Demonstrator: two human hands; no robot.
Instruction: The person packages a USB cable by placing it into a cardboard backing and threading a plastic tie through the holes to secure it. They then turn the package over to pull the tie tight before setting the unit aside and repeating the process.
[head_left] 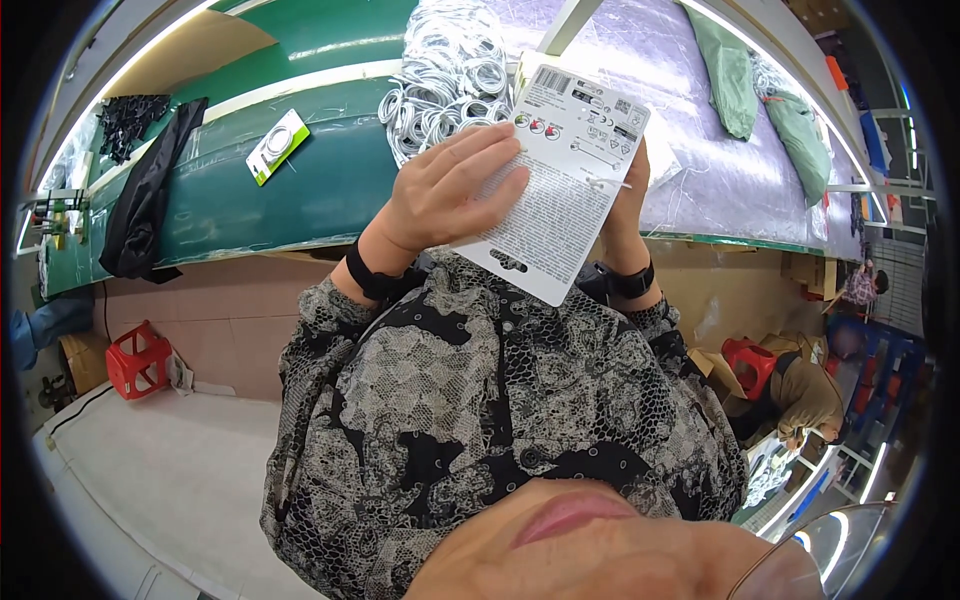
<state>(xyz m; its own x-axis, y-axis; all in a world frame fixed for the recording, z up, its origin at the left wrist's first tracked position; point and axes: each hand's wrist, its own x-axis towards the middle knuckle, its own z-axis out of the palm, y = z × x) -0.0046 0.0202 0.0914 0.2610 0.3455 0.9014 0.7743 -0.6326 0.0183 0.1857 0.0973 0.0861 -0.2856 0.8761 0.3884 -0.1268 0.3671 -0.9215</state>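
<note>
1. A long green worktable (300, 200) is curving across the far side, its right part covered by clear plastic sheeting (690, 120).
2. A heap of coiled white cables (450, 75) is lying far centre on it.
3. A white rectangular printed backing card (560, 180) is sitting centre, near the chest, with the left hand (450, 190) gripping its left edge and the right hand (625, 210) holding it from behind.
4. A small green-and-white packaged cable (277, 146) is lying far left.
5. A red plastic stool (138, 360) is standing on the floor at left.
</note>
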